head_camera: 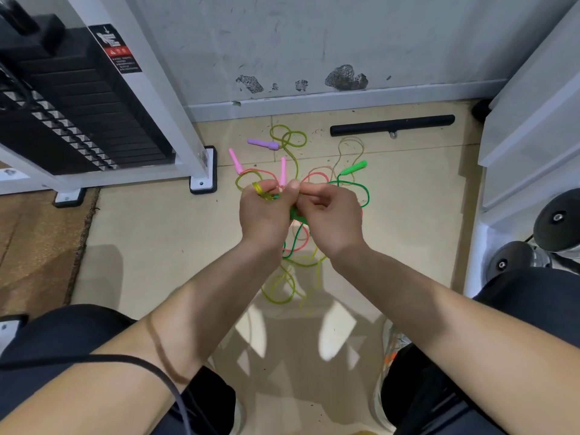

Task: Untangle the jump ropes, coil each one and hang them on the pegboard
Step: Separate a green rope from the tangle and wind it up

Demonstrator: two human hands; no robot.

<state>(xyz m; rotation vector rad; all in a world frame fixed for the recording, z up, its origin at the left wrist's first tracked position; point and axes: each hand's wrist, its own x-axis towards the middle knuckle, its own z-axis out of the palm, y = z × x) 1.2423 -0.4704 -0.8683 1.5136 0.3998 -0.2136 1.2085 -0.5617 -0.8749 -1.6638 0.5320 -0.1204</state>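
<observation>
A tangle of thin jump ropes lies on the tiled floor in front of me. My left hand [266,211] pinches yellow-green rope [284,295] looped over its fingers. My right hand [329,213] pinches a pink rope [318,174] close beside it. A green handle [295,214] shows between the two hands, with dark green rope [361,186] trailing right. On the floor beyond lie a purple handle [263,144], two pink handles [234,161] [283,172] and another green handle [354,167]. No pegboard is in view.
A weight-stack machine [78,105] with a white frame leg [201,171] stands at the left. A black bar [392,124] lies by the back wall. Dumbbells [533,240] and a white unit sit at the right. My knees fill the bottom corners.
</observation>
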